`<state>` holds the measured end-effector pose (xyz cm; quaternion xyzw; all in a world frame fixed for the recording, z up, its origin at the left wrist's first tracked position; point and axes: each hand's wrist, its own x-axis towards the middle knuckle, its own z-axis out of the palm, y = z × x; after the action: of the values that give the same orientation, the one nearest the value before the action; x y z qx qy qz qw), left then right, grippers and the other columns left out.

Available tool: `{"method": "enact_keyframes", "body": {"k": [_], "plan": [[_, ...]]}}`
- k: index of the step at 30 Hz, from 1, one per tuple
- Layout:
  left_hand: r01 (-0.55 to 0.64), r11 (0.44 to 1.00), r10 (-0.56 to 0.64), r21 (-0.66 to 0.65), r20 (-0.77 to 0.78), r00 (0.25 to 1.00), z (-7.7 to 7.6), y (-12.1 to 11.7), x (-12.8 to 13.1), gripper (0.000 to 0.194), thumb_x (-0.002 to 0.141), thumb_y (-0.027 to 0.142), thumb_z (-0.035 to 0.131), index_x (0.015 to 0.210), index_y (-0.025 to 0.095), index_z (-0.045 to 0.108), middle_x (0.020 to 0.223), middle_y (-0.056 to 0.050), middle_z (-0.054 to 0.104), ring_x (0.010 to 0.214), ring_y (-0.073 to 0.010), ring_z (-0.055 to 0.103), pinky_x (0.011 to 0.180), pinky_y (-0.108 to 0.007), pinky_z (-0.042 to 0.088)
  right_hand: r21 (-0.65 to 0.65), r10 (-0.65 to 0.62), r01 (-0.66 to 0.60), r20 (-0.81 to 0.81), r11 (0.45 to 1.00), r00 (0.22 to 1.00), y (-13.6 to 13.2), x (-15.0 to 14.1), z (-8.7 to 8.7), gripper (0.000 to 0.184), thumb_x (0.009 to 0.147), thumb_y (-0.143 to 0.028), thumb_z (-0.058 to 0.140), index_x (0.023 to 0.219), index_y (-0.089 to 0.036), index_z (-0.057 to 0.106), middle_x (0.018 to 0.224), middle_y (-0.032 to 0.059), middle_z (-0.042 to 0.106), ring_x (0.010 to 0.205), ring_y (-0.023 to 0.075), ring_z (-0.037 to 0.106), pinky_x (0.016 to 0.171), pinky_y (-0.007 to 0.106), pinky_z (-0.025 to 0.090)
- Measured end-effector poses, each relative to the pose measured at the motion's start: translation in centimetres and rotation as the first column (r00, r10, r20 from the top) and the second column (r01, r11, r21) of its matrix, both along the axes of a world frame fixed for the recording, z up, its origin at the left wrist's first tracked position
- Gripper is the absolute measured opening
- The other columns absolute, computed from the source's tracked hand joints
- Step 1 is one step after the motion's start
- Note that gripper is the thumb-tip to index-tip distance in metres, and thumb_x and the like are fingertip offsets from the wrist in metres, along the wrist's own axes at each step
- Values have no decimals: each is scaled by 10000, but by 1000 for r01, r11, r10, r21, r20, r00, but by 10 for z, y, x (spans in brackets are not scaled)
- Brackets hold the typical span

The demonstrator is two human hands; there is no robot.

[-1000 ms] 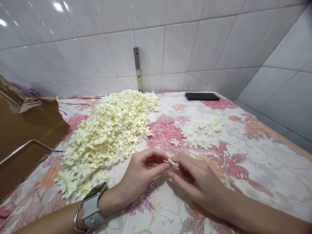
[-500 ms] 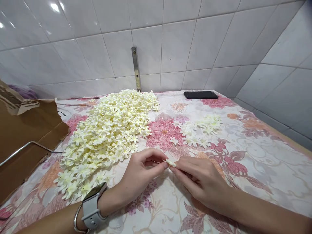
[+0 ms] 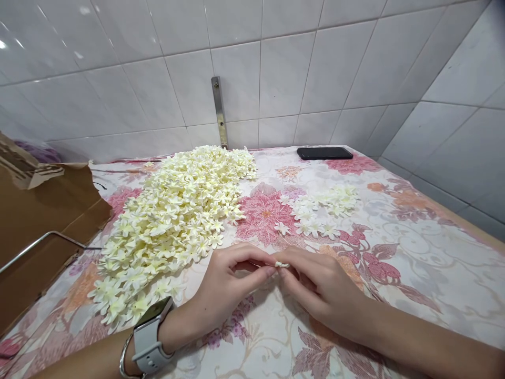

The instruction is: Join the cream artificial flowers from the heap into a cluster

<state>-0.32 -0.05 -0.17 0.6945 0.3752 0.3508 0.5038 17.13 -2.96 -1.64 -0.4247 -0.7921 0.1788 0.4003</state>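
Observation:
My left hand [image 3: 228,284] and my right hand [image 3: 321,287] meet fingertip to fingertip over a floral cloth [image 3: 414,263]. Both pinch one small cream flower [image 3: 281,265] between thumb and fingers. A large heap of the same cream flowers [image 3: 173,221] lies just left of my left hand. A smaller, flatter group of flowers [image 3: 319,210] lies beyond my right hand. My left wrist wears a grey watch [image 3: 152,337] and a thin bangle.
A black phone [image 3: 324,153] lies at the back by the tiled wall. A brown cardboard box [image 3: 43,221] with a metal rod across it stands at the left. A metal bracket [image 3: 219,111] runs up the wall. Tiled walls close the back and right.
The flower between my fingertips has been pressed closer and shows less. Both hands stay in nearly the same place.

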Motion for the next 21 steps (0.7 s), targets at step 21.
{"method": "enact_keyframes", "body": {"k": [21], "plan": [[49, 969, -24, -243, 107, 994, -1, 5, -1, 42, 747, 189, 669, 719, 175, 698, 679, 6, 663, 657, -127, 598, 627, -211, 477, -29, -22, 21, -10, 999, 1000, -3, 0, 2, 233, 878, -166, 437, 662, -187, 522, 550, -17, 531, 488, 107, 489, 478, 216, 378]]}}
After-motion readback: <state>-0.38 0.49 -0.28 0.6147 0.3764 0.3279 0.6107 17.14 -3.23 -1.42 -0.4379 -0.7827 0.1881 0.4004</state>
